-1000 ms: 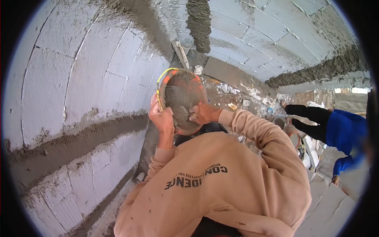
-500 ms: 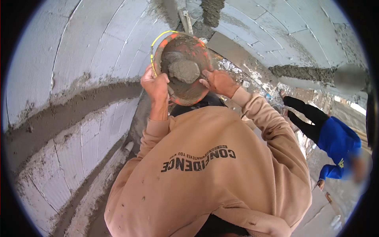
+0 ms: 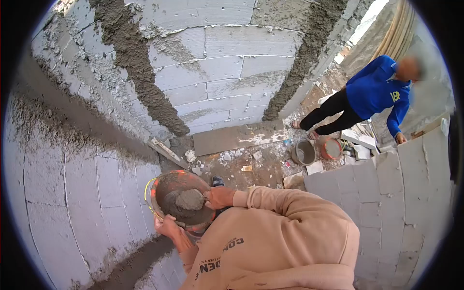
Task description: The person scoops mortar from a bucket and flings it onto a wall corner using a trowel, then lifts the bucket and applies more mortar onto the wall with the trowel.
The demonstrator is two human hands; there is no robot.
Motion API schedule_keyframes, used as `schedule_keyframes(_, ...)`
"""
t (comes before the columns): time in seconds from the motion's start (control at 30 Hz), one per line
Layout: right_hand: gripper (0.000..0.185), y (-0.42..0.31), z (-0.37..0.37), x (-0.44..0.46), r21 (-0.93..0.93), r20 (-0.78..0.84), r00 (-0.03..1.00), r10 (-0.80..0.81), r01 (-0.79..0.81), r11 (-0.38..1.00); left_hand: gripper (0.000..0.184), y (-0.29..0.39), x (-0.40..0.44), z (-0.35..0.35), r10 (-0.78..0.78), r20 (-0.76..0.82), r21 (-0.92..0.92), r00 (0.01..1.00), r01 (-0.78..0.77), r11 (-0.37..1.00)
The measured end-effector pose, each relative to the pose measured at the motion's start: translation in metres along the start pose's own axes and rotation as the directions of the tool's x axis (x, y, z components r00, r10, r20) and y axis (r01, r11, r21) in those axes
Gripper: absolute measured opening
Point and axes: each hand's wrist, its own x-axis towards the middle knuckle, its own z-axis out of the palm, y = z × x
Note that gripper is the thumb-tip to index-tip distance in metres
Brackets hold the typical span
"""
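A round bucket, grey with mortar and showing orange patches at its rim, is tilted toward me at lower left. My left hand is closed on the bucket's near left rim. A yellow-marked handle curves out along the left side. Inside, a rounded heap of wet mortar stands out from the coating around it. Right beside that heap, at the bucket's right side, my right hand is closed; what its fingers grip is hidden.
Block walls with mortar bands rise ahead and left. A flat board lies at the wall's foot among rubble. A grey bucket and an orange bucket stand near a person in blue, whose hand touches a low block wall.
My view has swung right, so the bucket and both hands now appear lower and farther left. Both hands stay at the bucket. The person in blue shows more upright, with more floor visible.
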Motion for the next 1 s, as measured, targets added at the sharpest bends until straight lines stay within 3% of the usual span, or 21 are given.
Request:
schedule_keyframes(0.13,0.038,0.014,0.020,0.010,-0.228,-0.030,0.982,-0.185,0.173,0.958,0.052,0.010,-0.009,0.006,0.017,0.016,-0.053,1.000,-0.016,0.998)
schedule_keyframes(0.3,0.031,-0.009,-0.005,0.007,-0.216,-0.172,0.927,-0.335,0.296,0.930,0.046,0.005,-0.008,0.009,0.056,-0.013,-0.145,0.998,-0.057,0.988)
schedule_keyframes(0.4,0.029,-0.004,0.006,0.030,-0.253,-0.219,0.931,-0.293,0.236,0.938,0.040,0.009,-0.015,0.013,0.067,-0.038,-0.177,0.997,-0.072,0.982)
schedule_keyframes(0.5,0.027,0.006,0.031,0.041,-0.543,-0.007,0.897,-0.442,0.367,0.756,0.038,0.013,-0.025,0.005,0.093,-0.019,-0.132,0.995,-0.095,0.987)
schedule_keyframes(0.57,0.024,0.002,0.027,0.038,-0.482,0.034,0.902,-0.431,0.393,0.783,0.039,0.015,-0.022,0.005,0.095,-0.029,-0.164,0.995,-0.098,0.982)
schedule_keyframes(0.7,0.023,-0.024,0.008,0.025,-0.310,-0.145,0.931,-0.336,0.279,0.909,0.048,0.024,-0.031,0.003,0.073,-0.100,-0.157,0.992,-0.088,0.984)
schedule_keyframes(0.8,0.023,-0.008,0.034,0.031,-0.477,0.049,0.953,-0.298,0.285,0.831,0.048,0.006,-0.023,-0.009,0.010,-0.085,-0.158,0.996,-0.024,0.987)
schedule_keyframes(0.87,0.023,-0.004,0.047,0.021,-0.402,-0.070,0.937,-0.342,0.288,0.870,0.024,0.008,-0.026,-0.011,0.050,-0.109,-0.112,0.993,-0.063,0.992)
schedule_keyframes(0.9,0.023,-0.002,0.045,0.020,-0.370,-0.126,0.923,-0.364,0.297,0.880,0.022,0.007,-0.026,-0.010,0.070,-0.125,-0.098,0.990,-0.083,0.992)
schedule_keyframes(1.0,0.024,-0.002,0.042,0.023,-0.358,-0.066,0.963,-0.262,0.223,0.907,0.021,-0.009,-0.018,-0.021,0.067,-0.106,-0.091,0.992,-0.077,0.993)
